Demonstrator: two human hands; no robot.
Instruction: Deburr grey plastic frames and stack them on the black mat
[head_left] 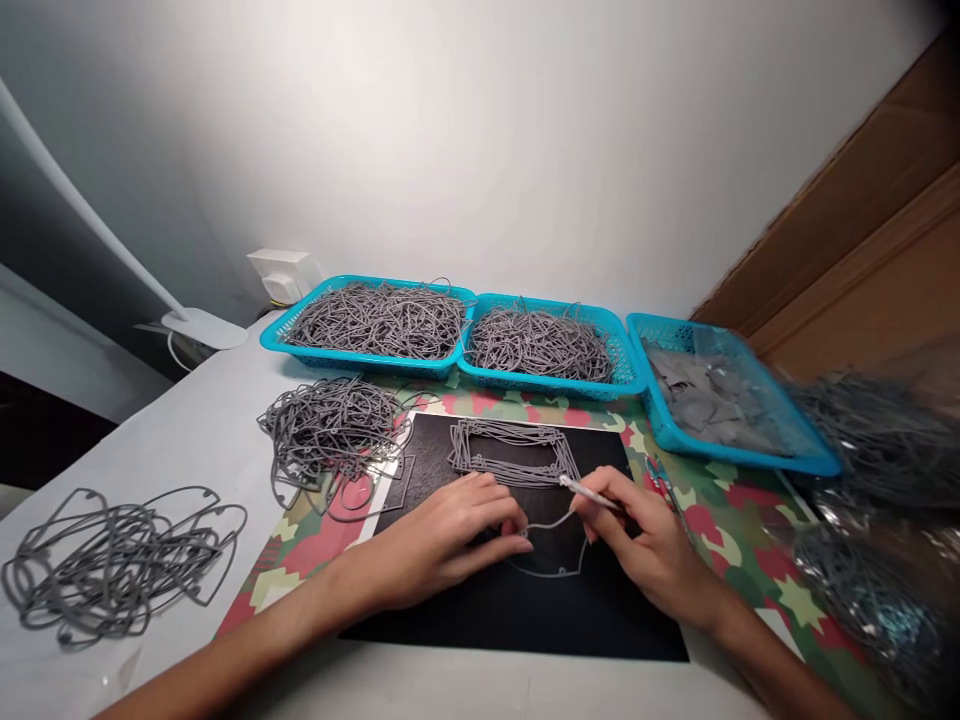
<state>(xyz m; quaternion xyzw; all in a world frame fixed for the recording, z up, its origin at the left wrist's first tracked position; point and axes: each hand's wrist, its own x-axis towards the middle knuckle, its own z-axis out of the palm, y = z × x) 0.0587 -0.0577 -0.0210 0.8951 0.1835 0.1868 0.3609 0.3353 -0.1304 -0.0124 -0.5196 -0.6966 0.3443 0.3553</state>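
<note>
Fingers (504, 508), left hand (457, 525): curled, thumb and tips drawn nearly together, apparently pinching one side of a gray loop (555, 574); probably steadies it.
Right hand (630, 520): closed around a pale pen-shaped tool (590, 492), fingertips also meeting the loop's strand; likely keeps the tool ready without putting the work down.
Gray loop: hangs low over the black mat (510, 622), between both hands; shows up well against the dark surface.
Loose rings (124, 560): lie tangled at far left on the white table (225, 400), well apart from the work.
Lamp base (202, 328): sits farther back, perhaps to leave elbow room.
Tangled heap (334, 430): lies beside the mat's left edge, seemingly for easy reach.
Rectangular frames (517, 472): laid together on the mat, corners roughly aligned, probably for order.
Left basket (360, 357), middle basket (540, 382): filled with gray strands, side by side against the wall.
Right basket (750, 459): holds flat gray pieces.
Clear bags (885, 430): gray strands inside, far right.
Labels, brands, writing: none readable.
</note>
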